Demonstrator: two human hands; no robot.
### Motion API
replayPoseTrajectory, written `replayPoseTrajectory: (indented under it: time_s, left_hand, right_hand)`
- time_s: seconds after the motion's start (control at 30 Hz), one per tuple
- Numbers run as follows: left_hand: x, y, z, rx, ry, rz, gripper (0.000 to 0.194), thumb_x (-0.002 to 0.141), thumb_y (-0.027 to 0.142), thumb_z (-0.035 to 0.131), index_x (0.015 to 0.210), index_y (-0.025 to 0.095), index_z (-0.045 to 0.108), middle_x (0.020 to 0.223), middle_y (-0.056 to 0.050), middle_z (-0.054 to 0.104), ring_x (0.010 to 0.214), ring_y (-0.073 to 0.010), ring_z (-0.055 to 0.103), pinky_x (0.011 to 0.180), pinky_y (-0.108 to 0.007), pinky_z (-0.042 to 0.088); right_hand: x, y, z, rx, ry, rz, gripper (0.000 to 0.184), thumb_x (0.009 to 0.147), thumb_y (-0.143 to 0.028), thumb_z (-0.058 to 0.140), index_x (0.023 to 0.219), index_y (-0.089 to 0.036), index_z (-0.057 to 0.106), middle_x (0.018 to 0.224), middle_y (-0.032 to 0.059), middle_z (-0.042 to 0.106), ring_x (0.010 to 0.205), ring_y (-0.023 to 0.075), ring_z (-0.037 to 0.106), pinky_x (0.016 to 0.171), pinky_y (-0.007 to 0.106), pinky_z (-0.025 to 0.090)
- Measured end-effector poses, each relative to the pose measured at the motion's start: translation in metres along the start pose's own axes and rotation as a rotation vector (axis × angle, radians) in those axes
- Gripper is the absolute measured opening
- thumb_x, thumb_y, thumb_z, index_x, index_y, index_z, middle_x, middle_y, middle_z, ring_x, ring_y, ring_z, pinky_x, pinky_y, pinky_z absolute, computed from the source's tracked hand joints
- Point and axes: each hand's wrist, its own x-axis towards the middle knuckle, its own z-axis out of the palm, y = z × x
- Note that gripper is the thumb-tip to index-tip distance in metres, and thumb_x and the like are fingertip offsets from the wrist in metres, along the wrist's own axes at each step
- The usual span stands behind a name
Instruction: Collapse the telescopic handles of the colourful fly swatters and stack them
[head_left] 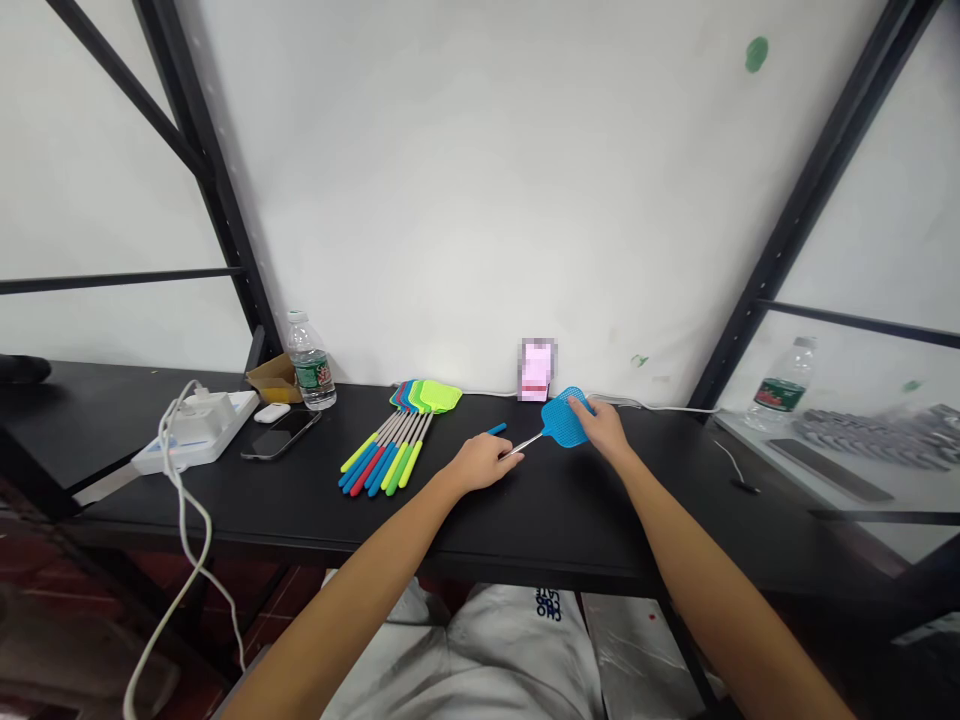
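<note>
A person's left hand (480, 465) closes over the metal handle of a blue fly swatter (564, 418) lying near the middle of a black worktop (600, 530), while the right hand (604, 430) rests its fingers (579, 405) on the mesh head, its grip unclear. Farther left, a fan of multicoloured swatters (397, 440) lies toward the back edge, near a phone (281, 435), a power strip (196, 430) and a water bottle (311, 365) by the wall (480, 200).
</note>
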Motion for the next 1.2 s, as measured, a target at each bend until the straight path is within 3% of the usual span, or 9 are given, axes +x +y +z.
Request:
replayPoseTrajectory:
  time_s: [0.23,0.57,0.77,1.2]
  left_hand:
    - [-0.001,0.0,-0.001,-0.025,0.024,0.025,0.045,0.093,0.052,0.041,0.065,0.02,0.055,0.063,0.0,0.058,0.064,-0.0167,0.058,0.056,-0.028,0.03]
    - [0.001,-0.001,0.002,-0.018,0.022,0.015,0.049,0.094,0.054,0.039,0.067,0.019,0.06,0.063,-0.001,0.061,0.066,-0.0176,0.06,0.058,-0.026,0.032]
    - [0.002,-0.004,0.006,-0.015,0.021,0.038,0.042,0.092,0.049,0.045,0.068,0.019,0.06,0.064,-0.001,0.06,0.066,-0.0172,0.059,0.057,-0.026,0.029]
    - [0.001,-0.004,0.002,-0.096,0.037,0.056,0.048,0.093,0.052,0.042,0.061,0.019,0.053,0.056,0.001,0.051,0.056,-0.0143,0.05,0.056,-0.027,0.025]
  right_hand:
    - [-0.001,-0.002,0.001,0.078,-0.003,0.013,0.055,0.079,-0.07,0.05,0.063,-0.017,0.052,0.059,0.0001,0.052,0.059,0.0155,0.048,0.054,0.025,0.036]
    - [0.002,0.004,0.001,0.019,-0.143,0.117,0.051,0.075,-0.063,0.06,0.086,-0.015,0.073,0.081,0.0091,0.071,0.077,0.0247,0.066,0.065,0.029,0.047]
    - [0.002,0.003,-0.001,0.035,-0.129,0.089,0.047,0.071,-0.06,0.066,0.083,-0.015,0.073,0.08,0.0096,0.072,0.076,0.0257,0.067,0.064,0.031,0.049]
    - [-0.003,-0.006,0.001,0.363,-0.085,0.081,0.05,0.066,-0.062,0.072,0.077,-0.013,0.067,0.069,0.0042,0.065,0.062,0.0204,0.061,0.054,0.027,0.048]
